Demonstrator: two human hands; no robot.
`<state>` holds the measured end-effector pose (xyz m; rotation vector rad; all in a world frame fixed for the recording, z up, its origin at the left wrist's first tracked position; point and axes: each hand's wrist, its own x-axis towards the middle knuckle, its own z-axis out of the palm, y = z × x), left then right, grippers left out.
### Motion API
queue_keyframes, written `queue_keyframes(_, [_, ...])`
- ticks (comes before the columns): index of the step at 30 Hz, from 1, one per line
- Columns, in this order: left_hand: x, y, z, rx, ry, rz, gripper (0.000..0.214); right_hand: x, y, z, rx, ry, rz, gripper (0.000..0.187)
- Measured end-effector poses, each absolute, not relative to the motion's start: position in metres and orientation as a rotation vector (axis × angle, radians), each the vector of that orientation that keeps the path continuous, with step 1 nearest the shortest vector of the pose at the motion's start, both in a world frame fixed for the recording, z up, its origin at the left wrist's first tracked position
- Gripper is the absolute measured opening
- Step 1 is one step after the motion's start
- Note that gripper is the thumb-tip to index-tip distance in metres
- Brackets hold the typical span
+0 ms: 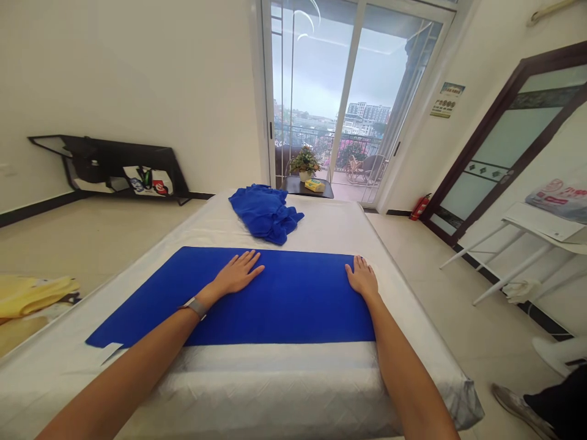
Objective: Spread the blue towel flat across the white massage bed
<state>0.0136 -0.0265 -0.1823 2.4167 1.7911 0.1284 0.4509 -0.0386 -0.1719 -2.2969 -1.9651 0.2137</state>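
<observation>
A blue cloth (293,305), smooth and flat, lies across the near part of a white-covered mattress (321,382), with a white tag at its near left corner. My left hand (237,272) rests palm down on the cloth left of its middle, fingers spread. Near the cloth's far right corner, my right hand (362,277) also presses flat, its fingers stretched out. Neither hand grips anything. Beyond the flat cloth sits a crumpled blue cloth heap (266,212), apart from both hands.
Yellow fabric (34,294) lies at the left of the mattress. A small dark table (293,186) with a potted plant (305,162) stands past the far end. At right are a white table (545,223) and a person's shoe (523,406).
</observation>
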Motion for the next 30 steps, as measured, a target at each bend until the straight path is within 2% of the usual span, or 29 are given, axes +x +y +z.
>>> queue_keyframes(5, [-0.067,-0.02,-0.184,2.288,2.006,0.063,0.082,0.452,-0.038,-0.173,-2.317,-1.963,0.221,0.076])
queue_keyframes(11, [-0.147,-0.02,-0.181,2.187,2.201,-0.01,0.07,0.453,-0.037,-0.173,-2.327,-1.97,0.224,0.076])
queue_keyframes(25, [-0.148,-0.024,-0.174,2.072,2.305,-0.046,0.066,0.455,-0.034,-0.173,-2.367,-1.988,0.2,0.076])
queue_keyframes(30, [-0.152,-0.022,-0.177,2.054,2.288,0.071,0.068,0.456,-0.033,-0.173,-2.381,-1.995,0.176,0.075])
